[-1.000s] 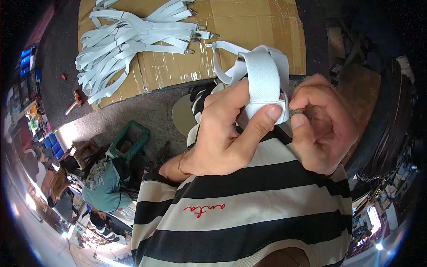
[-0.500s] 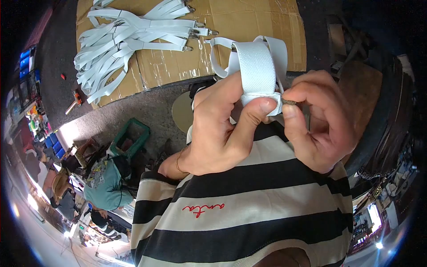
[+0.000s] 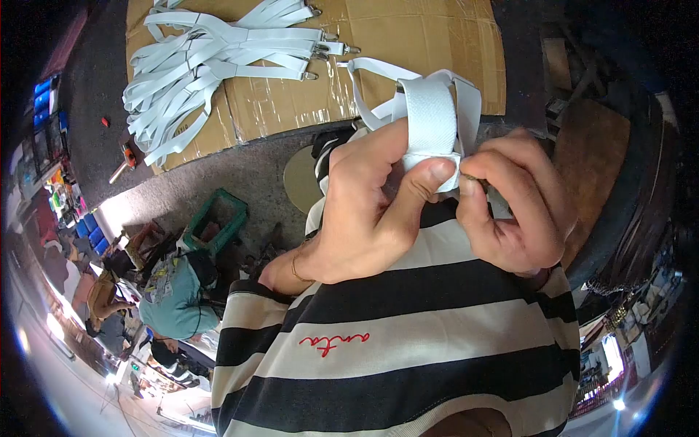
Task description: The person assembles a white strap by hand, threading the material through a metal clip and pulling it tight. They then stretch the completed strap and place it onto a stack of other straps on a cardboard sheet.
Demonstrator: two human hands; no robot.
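Fingers [image 3: 429, 178] of left hand [image 3: 364, 218] pinch folded white elastic strap [image 3: 431, 120]; right hand [image 3: 517, 211] pinches small metal clip [image 3: 470, 177] touching strap's near end. Strap's long axis runs far. Finished straps pile [image 3: 211, 58] far-left on cardboard sheet [image 3: 408, 44].

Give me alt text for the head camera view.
A left hand pinches a folded white elastic strap while the right hand works at its end. Behind, more white straps lie on cardboard.
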